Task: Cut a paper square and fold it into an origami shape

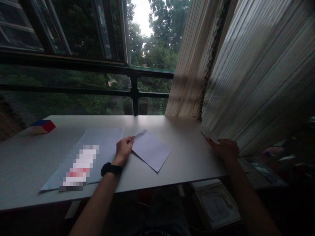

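My left hand (124, 149), a dark watch (111, 168) on its wrist, pinches the left corner of a white sheet of paper (152, 150). That sheet is turned at an angle to the table edge, and one near side looks doubled, as if folded. Over at the table's right end, my right hand (226, 150) is closed around a slim orange utility knife (208, 139), its thin blade pointing to the far left. The knife's handle is mostly covered by the fingers. The blade is apart from the paper.
More white paper (104, 139) lies left of my left hand, partly under a blurred-out patch. A red and blue block (44, 126) sits at the far left of the white table (183, 164). Curtains (246, 75) hang at the right; books (218, 203) are below the table.
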`<state>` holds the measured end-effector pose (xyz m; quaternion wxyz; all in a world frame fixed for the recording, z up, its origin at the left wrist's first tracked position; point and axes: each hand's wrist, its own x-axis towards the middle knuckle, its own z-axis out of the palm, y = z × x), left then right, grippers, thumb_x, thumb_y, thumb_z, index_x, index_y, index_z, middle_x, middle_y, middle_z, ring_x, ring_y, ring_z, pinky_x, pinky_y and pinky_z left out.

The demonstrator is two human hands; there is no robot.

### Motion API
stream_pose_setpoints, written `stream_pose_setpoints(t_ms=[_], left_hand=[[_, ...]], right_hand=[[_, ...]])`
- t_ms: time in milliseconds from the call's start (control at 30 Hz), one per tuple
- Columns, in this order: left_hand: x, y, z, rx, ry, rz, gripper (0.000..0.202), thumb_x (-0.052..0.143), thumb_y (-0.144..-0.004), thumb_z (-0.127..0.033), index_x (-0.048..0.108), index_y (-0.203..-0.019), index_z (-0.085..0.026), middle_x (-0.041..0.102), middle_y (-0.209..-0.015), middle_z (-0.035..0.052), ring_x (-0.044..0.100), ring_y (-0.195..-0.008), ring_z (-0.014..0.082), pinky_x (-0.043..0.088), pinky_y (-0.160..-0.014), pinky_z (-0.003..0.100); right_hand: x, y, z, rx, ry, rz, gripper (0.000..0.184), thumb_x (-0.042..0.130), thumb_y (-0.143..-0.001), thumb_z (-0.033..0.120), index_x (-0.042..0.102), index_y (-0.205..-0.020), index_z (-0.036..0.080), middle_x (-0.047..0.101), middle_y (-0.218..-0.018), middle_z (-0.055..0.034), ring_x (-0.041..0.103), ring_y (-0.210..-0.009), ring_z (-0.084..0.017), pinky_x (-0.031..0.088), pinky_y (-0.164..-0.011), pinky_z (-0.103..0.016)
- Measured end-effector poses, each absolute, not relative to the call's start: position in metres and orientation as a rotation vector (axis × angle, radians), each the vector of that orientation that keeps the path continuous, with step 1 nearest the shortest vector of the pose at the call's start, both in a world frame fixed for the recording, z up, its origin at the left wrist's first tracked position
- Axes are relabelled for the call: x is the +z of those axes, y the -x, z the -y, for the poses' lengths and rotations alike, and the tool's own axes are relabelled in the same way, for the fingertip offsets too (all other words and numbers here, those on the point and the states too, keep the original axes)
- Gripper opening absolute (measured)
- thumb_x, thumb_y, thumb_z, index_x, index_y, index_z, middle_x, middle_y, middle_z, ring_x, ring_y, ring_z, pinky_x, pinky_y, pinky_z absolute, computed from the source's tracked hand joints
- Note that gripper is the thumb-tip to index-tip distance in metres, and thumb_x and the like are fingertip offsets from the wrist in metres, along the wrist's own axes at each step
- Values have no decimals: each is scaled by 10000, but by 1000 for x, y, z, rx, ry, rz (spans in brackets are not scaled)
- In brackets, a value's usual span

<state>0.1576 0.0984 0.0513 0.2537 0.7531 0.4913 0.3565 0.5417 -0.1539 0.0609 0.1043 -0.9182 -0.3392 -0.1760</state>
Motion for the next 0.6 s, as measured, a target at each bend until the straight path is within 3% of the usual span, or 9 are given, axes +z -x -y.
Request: stream_pose_setpoints(t_ms=[200, 400, 600], left_hand=[[51, -160, -98, 975, -2114, -1358, 263, 520, -751, -243, 677, -962, -234, 682, -957, 34, 612, -915, 210, 444, -793, 281], [51, -160, -98, 923, -2182, -1360, 263, 506, -762, -260, 677, -959, -229, 682, -955, 42, 608, -925, 212, 436, -804, 283], [50, -159, -98, 952, -2166, -1324, 266, 489, -775, -268, 675, -960, -223, 682, -954, 43, 611, -913, 205, 437, -787, 268]], right_hand=[[42, -544, 178, -469, 2799, 966, 537, 379, -791, 545, 601, -1069, 142, 600, -966, -194, 562, -882, -304, 396, -717, -392], [33, -538, 163, -407, 2629, 1187, 404, 352, -849, 359, 571, -1086, 116, 622, -967, -160, 572, -881, -245, 388, -767, -325], [35, -522, 147, -285, 2572, 1184, 344, 366, -835, 357, 605, -969, 147, 631, -930, -134, 581, -839, -230, 391, -701, -300]])
